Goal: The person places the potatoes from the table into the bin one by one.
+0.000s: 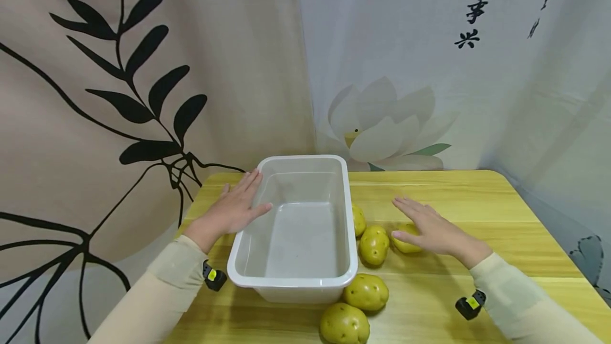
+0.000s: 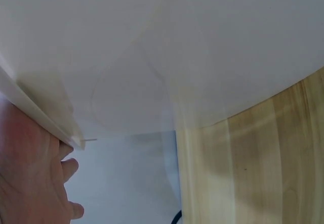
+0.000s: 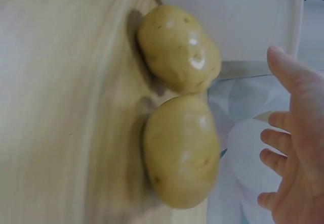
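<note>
A white plastic basin (image 1: 305,238) stands on the wooden table. My left hand (image 1: 232,210) rests along its left rim, fingers straight and thumb reaching over the inside; in the left wrist view the hand (image 2: 33,168) lies against the rim's edge. My right hand (image 1: 436,230) is held over the table with fingers extended and nothing in it. It partly covers a yellow potato (image 1: 406,239). Another potato (image 1: 374,246) lies between that one and the basin. In the right wrist view, the hand (image 3: 298,148) is apart from two potatoes (image 3: 181,152).
More potatoes lie along the basin's right side: one (image 1: 366,292) near its front corner, one (image 1: 345,324) closer to me, and one (image 1: 359,220) partly hidden behind the rim. The table (image 1: 477,201) ends at a printed cloth (image 1: 406,42) behind.
</note>
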`<action>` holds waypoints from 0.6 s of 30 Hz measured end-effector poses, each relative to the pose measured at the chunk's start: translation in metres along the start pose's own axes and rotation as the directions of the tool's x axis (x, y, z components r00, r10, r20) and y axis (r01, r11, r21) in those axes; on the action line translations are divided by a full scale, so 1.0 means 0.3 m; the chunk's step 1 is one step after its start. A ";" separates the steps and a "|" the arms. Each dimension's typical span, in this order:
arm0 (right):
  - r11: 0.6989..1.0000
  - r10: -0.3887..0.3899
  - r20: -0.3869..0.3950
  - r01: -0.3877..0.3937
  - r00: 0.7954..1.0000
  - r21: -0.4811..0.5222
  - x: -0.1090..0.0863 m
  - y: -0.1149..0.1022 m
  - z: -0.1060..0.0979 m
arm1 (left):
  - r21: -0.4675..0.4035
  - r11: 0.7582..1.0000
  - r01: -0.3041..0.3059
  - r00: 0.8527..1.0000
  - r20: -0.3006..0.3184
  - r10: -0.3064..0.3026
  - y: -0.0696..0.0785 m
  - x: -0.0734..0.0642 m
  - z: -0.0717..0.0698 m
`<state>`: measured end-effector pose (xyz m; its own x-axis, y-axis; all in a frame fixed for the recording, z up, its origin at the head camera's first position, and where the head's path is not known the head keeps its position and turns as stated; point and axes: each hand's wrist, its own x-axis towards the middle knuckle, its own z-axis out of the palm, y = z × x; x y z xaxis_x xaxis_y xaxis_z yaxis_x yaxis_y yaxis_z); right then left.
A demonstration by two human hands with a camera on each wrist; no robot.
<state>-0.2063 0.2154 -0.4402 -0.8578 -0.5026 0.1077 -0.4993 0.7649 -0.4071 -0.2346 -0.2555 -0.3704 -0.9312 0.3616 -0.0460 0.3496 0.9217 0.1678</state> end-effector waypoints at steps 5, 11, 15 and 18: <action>1.000 -0.022 -0.004 0.022 1.000 0.001 -0.006 0.033 0.038 | -0.002 1.000 -0.001 1.000 -0.007 0.001 0.000 -0.001 0.003; 1.000 -0.026 0.028 0.027 0.999 -0.016 -0.014 0.067 0.088 | -0.002 1.000 -0.002 1.000 -0.016 0.002 -0.001 -0.002 0.007; 0.999 -0.016 0.053 0.018 0.998 -0.027 -0.022 0.078 0.123 | -0.011 1.000 -0.003 1.000 -0.017 0.003 -0.003 -0.001 0.009; 0.999 -0.015 0.051 0.017 0.999 -0.035 -0.027 0.076 0.136 | -0.017 1.000 -0.006 1.000 -0.021 0.006 -0.003 0.000 0.008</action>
<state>-0.2058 0.2205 -0.4874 -0.8430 -0.5337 0.0673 -0.5173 0.7700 -0.3734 -0.2346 -0.2560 -0.3729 -0.9312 0.3638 -0.0245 0.3534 0.9170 0.1851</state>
